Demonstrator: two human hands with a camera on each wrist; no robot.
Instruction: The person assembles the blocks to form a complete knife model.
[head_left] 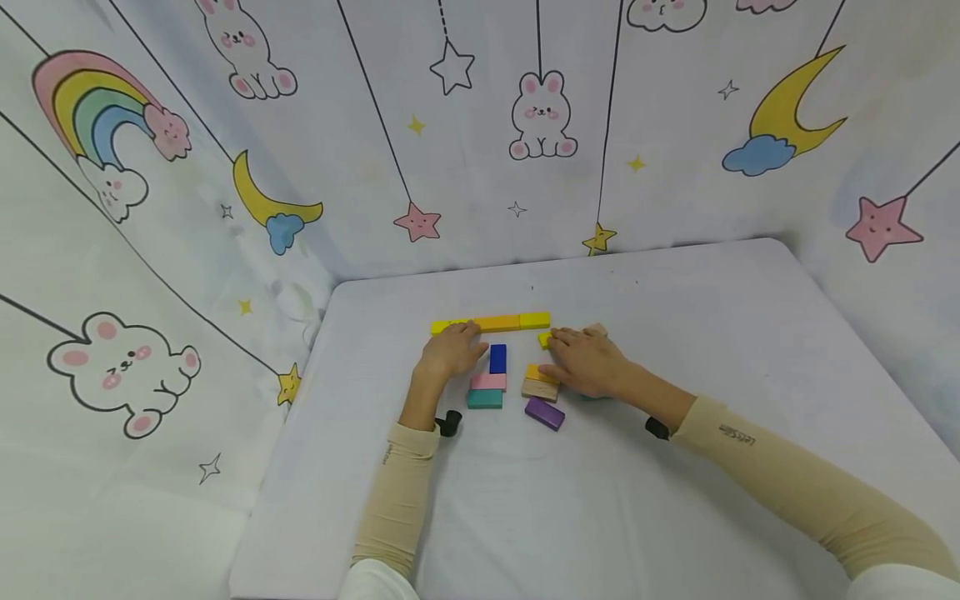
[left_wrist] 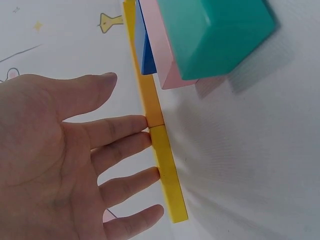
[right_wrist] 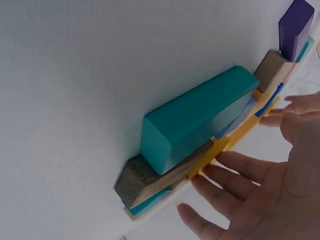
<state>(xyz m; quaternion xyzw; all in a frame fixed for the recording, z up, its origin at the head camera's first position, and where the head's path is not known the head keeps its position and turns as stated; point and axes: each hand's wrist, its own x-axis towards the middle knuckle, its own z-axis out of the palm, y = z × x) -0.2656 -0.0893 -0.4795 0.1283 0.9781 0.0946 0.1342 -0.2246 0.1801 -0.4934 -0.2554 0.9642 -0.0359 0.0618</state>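
Left hand (head_left: 450, 352): fingers outstretched and spread, thumb held apart, fingertips right on the yellow-and-orange row!
Right hand (head_left: 587, 363): fingers extended too, tips against a small yellow block (head_left: 545, 341); whether the thumb touches the orange-yellow block (head_left: 533, 372) below it, I cannot tell.
Far row: 3 pieces end to end, a left yellow block (head_left: 442, 327), an orange block (head_left: 498, 323), then a right yellow block (head_left: 535, 321).
Between the hands: a blue block (head_left: 498, 358) pointing away, a pink block (head_left: 488, 382) crosswise, a teal block (head_left: 484, 400) tight against the pink.
Near the right hand: a pale wood block (head_left: 540, 390) up against the orange-yellow block, and a purple block (head_left: 545, 413) lying askew nearer the person.
Beneath the right hand: a long teal block (right_wrist: 200, 120) with a dark wood block (right_wrist: 137, 175) beside it, in the right wrist view.
Sleeves: beige left sleeve (head_left: 392, 500), beige right sleeve (head_left: 795, 492), both lettered.
Tabletop (head_left: 555, 508): white, rounded at the far corners, a few dark specks towards the back, soft shadow beneath the right arm.
Room: a pale wall (head_left: 480, 183) close behind, printed with rabbits, stars and moons; a rainbow (head_left: 97, 100) brightens the left side.
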